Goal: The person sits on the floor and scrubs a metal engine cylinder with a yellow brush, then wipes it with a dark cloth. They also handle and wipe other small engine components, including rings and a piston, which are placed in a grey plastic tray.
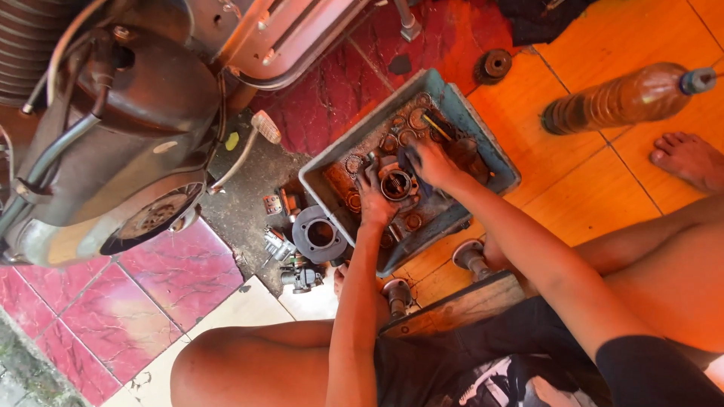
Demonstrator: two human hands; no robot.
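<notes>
Both my hands reach into a grey-blue plastic tray (494, 154) on the floor, full of oily metal engine parts. My left hand (373, 200) grips the left side of a round metal engine part with a central bore (397, 184). My right hand (431, 162) presses a small dark piece, maybe a brush or rag, against the same part's upper right. Gears and rings (411, 120) lie around it in the tray.
A scooter engine and body (128, 128) stand at the left with a kick lever (249, 147). A grey cylinder (320, 234) and small parts (302, 277) lie beside the tray. A plastic bottle of brown liquid (626, 98) lies at the right, near my foot (690, 160).
</notes>
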